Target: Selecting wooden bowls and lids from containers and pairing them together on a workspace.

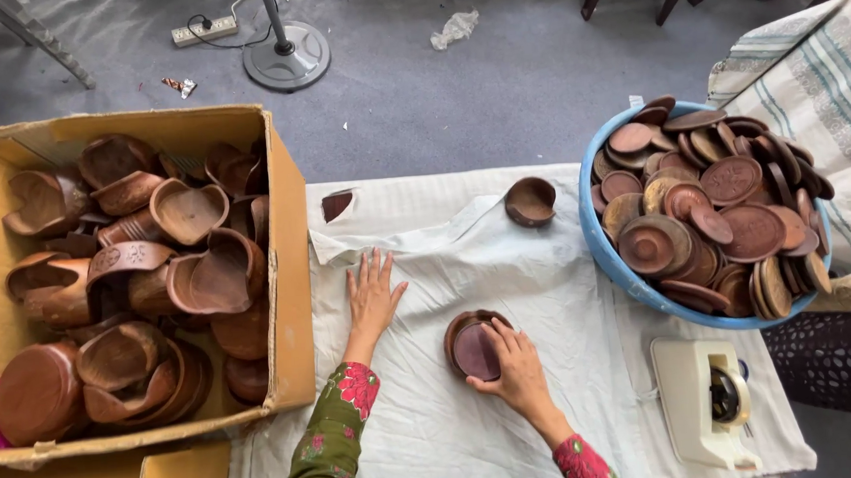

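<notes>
Wooden bowls fill the cardboard box [290, 277] at left. On the white cloth [548, 310], the left hand [372, 296] lies flat, fingers spread, holding nothing. Right of it, the right hand [517, 366] curls over a round wooden lidded box [469, 345], gripping it near centre.

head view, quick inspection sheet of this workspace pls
surface: white cloth, creased, over the table
job's things: round brown wooden dish under the right hand; small wooden bowl apart
clutter: cardboard box of wooden bowls, blue tub of wooden lids, tape dispenser
grippers: left hand flat on the cloth, holding nothing
cables: power strip with cord on the floor
surroundings: grey carpet, fan base, chair legs, striped cloth at right
</notes>
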